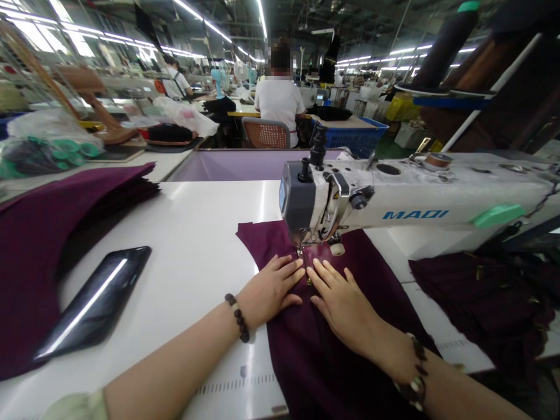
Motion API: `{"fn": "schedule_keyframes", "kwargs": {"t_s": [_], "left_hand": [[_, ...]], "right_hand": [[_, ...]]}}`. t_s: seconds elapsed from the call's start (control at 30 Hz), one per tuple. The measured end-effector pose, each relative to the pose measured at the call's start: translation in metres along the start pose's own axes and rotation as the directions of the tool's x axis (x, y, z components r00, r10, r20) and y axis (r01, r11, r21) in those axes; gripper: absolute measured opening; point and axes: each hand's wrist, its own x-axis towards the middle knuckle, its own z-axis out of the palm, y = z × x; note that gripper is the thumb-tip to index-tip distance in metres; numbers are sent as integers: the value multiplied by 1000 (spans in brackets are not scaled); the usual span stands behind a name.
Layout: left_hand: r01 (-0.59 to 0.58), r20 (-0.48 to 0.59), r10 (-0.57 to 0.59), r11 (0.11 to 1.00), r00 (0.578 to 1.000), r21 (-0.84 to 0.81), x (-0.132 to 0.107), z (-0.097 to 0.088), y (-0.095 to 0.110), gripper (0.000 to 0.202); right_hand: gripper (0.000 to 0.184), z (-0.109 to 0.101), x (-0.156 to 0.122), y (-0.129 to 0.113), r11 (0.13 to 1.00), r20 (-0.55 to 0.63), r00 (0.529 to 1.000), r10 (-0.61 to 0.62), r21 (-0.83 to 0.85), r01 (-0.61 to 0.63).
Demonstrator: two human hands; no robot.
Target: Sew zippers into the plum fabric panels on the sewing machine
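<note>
A dark purple fabric piece (371, 286) lies under the head of a white sewing machine (415, 192) marked MAQI. My left hand (271, 286) rests flat on the cloth, just left of the presser foot (300, 251), fingers stretched out. On the other side of the seam line, my right hand (345, 303) presses the same cloth with its fingers spread. Between the fingertips shows a small brass-coloured zipper pull (308, 280). The needle area is partly hidden by the machine head.
At the left lies a stack of purple fabric pieces (26, 251), with a dark phone (96, 303) on it. More purple pieces with zippers (485, 297) hang at the right. Thread cones (446, 52) stand upper right. Ahead, a person in white (280, 99) sits by a blue crate (354, 139).
</note>
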Motion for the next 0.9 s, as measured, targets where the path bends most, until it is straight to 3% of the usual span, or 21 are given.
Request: {"fn": "schedule_keyframes", "kwargs": {"t_s": [0.4,0.5,0.63,0.77,0.9], "left_hand": [[25,30,-23,998,999,-57,3,-2,-4,54],[70,36,-65,983,997,-168,-4,-14,7,42],[78,152,-18,915,988,-397,-31,-39,33,29],[69,251,49,894,967,-443,-63,-49,54,53],[50,303,38,960,952,-275,-83,-36,71,89]], "right_hand": [[44,1,1,7,994,-158,987,-35,98,51],[37,-9,2,15,983,-156,985,-78,152,102],[28,-26,8,22,979,-52,989,-136,144,143],[21,-39,16,20,978,33,980,-199,70,196],[26,-49,26,15,974,105,968,-226,21,225]]}}
